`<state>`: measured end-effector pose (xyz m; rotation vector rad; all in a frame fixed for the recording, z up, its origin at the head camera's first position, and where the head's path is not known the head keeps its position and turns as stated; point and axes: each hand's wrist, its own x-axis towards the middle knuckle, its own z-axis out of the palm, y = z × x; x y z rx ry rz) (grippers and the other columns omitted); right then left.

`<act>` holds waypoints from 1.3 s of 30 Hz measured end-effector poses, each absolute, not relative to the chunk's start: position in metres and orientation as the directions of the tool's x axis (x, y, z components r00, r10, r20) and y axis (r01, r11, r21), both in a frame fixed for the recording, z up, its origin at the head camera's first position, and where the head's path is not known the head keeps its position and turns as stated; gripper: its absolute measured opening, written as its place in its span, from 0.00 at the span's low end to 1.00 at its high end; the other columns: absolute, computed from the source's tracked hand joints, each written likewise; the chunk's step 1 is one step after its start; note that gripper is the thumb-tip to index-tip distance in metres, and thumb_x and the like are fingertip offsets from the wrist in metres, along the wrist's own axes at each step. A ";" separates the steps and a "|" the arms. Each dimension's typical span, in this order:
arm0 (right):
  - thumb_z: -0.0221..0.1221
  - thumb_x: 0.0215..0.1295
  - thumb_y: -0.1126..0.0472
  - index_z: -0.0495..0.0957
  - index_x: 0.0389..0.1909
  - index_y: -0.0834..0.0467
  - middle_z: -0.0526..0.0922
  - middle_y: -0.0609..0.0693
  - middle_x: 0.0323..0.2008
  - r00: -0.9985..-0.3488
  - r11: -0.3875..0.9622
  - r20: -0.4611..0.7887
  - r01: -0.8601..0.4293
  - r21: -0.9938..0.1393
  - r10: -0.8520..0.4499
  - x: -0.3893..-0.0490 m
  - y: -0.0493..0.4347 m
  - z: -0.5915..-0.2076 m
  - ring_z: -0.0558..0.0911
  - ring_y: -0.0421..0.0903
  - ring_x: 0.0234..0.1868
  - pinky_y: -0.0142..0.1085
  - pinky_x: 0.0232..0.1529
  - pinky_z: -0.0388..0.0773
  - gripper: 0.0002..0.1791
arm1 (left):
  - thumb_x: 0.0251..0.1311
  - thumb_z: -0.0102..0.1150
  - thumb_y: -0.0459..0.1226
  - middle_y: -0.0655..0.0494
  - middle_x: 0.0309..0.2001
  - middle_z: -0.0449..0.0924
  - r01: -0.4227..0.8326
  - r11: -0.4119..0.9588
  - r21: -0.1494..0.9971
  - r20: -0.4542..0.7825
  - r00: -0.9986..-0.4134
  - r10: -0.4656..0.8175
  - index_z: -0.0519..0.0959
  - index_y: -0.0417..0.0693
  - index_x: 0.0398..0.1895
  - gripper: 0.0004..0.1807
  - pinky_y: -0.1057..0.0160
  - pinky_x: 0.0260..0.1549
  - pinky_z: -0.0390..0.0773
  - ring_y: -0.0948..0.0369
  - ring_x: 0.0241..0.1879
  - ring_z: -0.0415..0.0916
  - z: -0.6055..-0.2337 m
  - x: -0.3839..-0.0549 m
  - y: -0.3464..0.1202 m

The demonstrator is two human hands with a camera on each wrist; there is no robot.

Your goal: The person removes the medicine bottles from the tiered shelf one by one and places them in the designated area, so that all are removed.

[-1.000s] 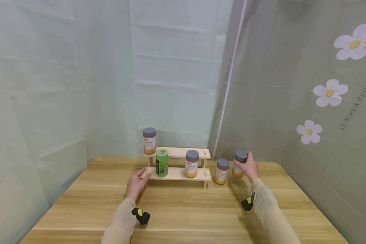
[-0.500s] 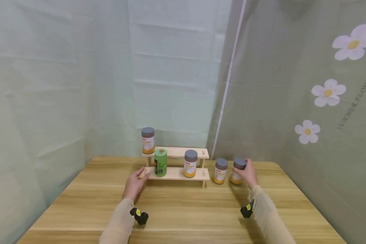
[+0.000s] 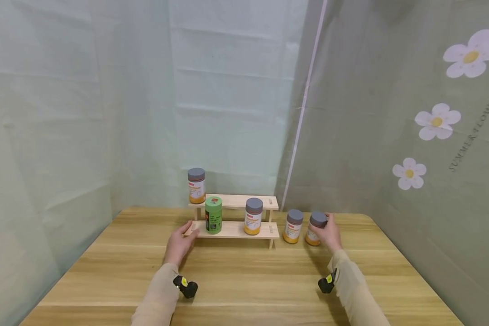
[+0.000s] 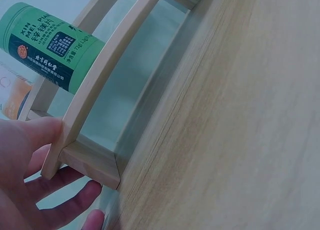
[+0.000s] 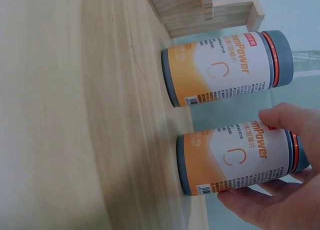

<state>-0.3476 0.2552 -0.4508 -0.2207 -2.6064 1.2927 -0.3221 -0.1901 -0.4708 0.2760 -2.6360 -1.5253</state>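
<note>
At the right of the table, my right hand (image 3: 330, 233) holds a grey-capped supplement bottle (image 5: 225, 162), white and orange, between thumb and fingers. It stands upright beside a matching bottle (image 5: 225, 70), with a narrow gap between them. My left hand (image 3: 178, 244) grips the left end of a two-tier wooden rack (image 3: 233, 230), thumb on the lower plank and fingers beneath it. A green bottle (image 3: 213, 216) is on that lower tier near my left hand. Another grey-capped bottle (image 3: 253, 218) shares the tier, further right. One more such bottle (image 3: 197, 186) tops the upper tier's left end.
A wood-grain table (image 3: 236, 280) carries everything. Pale hanging cloth (image 3: 232, 104) surrounds its back and sides, with white flowers printed on the right side. The rack's right leg (image 3: 271, 243) stands just left of the two bottles on the table.
My right hand has brought its bottle down and forward, level with the neighbouring bottle. My left hand keeps its place on the rack. The head view has shifted slightly.
</note>
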 end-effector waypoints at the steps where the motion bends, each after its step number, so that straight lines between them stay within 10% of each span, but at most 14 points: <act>1: 0.62 0.61 0.60 0.51 0.68 0.67 0.66 0.75 0.63 -0.962 0.600 0.140 0.029 -0.800 0.233 -0.347 0.255 -0.451 0.69 0.70 0.63 0.60 0.63 0.70 0.41 | 0.68 0.51 0.47 0.37 0.74 0.53 -0.116 0.486 0.866 -0.021 -0.980 -0.198 0.60 0.45 0.73 0.33 0.40 0.73 0.51 0.38 0.74 0.49 -0.470 -0.322 -0.190; 39: 0.59 0.66 0.59 0.49 0.71 0.65 0.56 0.69 0.70 -0.965 0.426 0.124 -0.015 -0.905 0.230 -0.341 0.246 -0.419 0.58 0.64 0.72 0.56 0.73 0.58 0.40 | 0.69 0.50 0.48 0.38 0.74 0.53 -0.128 0.499 0.857 -0.031 -0.980 -0.197 0.59 0.47 0.73 0.33 0.40 0.73 0.50 0.38 0.74 0.49 -0.468 -0.323 -0.190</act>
